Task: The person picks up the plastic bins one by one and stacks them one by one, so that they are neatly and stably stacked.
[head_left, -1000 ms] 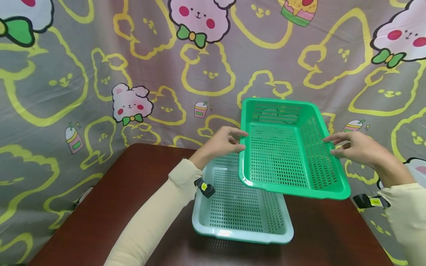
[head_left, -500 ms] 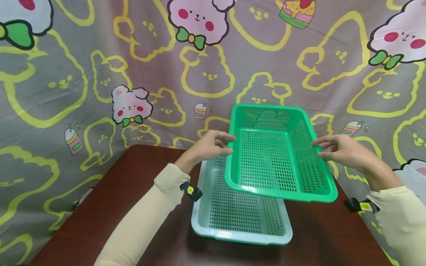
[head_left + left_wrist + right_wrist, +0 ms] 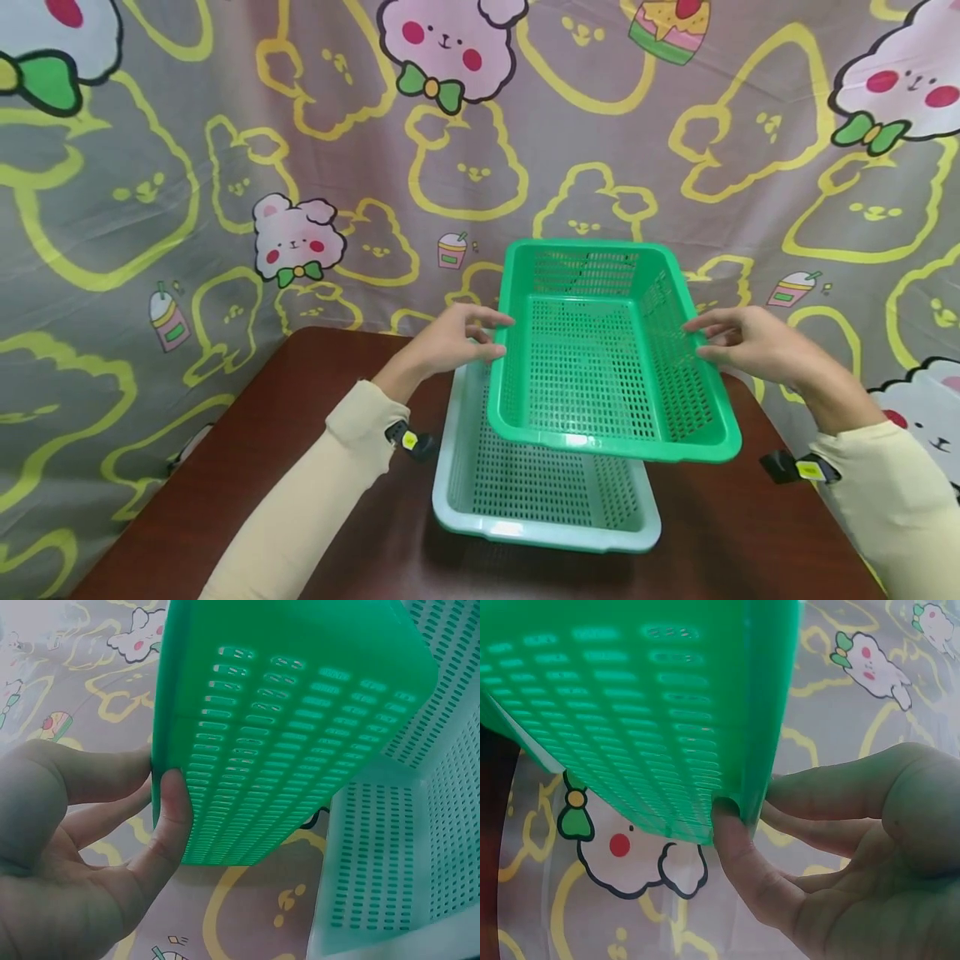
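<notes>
A bright green perforated plastic basket [image 3: 585, 367] hangs in the air, tilted so its inside faces the head camera. My left hand [image 3: 452, 337] pinches its left rim, thumb on the outer wall and fingers at the rim's edge, as the left wrist view shows. Across from it, my right hand [image 3: 757, 346] pinches the right rim the same way; its thumb [image 3: 739, 847] presses below the lip. Under and behind the green basket, a pale mint basket [image 3: 547, 529] of similar shape stands on the table, its far part partly hidden.
The dark reddish-brown table [image 3: 300, 433] carries the pale basket and ends near the wall. A grey cloth [image 3: 360, 150] with rabbit and yellow outline prints hangs behind and at both sides. Each wrist wears a black strap with a camera.
Both hands have carried the green basket left and slightly down, so it hangs more squarely over the pale basket. The pale basket has stayed in place, and both grips look the same.
</notes>
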`<move>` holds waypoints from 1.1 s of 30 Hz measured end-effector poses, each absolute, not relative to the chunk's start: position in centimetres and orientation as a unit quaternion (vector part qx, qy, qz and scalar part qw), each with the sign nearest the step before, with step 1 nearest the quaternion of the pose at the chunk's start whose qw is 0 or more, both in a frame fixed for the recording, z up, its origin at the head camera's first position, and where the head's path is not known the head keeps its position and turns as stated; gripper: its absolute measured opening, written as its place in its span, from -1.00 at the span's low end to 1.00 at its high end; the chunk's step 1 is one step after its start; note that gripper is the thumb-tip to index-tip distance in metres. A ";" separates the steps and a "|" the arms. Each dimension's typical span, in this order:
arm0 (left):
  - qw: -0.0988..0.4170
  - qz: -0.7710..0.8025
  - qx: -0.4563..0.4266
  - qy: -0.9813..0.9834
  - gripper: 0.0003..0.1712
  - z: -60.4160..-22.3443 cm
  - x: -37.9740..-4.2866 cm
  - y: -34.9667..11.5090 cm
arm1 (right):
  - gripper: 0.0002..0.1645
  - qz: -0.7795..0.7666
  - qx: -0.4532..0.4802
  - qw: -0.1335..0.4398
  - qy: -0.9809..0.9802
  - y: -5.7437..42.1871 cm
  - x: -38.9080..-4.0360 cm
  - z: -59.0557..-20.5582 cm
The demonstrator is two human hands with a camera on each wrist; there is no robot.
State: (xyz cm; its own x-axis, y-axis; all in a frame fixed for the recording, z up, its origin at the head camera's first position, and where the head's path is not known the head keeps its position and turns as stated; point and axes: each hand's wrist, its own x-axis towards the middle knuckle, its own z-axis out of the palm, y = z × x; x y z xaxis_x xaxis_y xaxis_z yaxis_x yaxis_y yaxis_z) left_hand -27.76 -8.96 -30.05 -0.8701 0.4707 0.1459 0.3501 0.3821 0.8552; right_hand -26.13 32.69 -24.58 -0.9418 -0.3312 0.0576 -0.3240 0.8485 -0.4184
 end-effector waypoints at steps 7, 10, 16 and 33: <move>0.055 0.504 0.250 0.825 -0.45 -30.3 -27.3 -9.8 | -0.53 -0.217 -0.178 0.001 0.960 32.0 -25.9 -25.0; 0.051 0.500 0.244 0.830 -0.45 -30.4 -27.1 -10.3 | -0.53 -0.222 -0.179 -0.003 0.958 31.7 -25.8 -25.1; 0.056 0.506 0.238 0.827 -0.44 -30.6 -26.8 -11.1 | -0.52 -0.235 -0.174 0.003 0.956 31.0 -25.7 -25.4; 0.068 0.497 0.248 0.829 -0.43 -31.3 -26.5 -12.4 | -0.53 -0.261 -0.191 0.014 0.946 29.7 -24.7 -26.2</move>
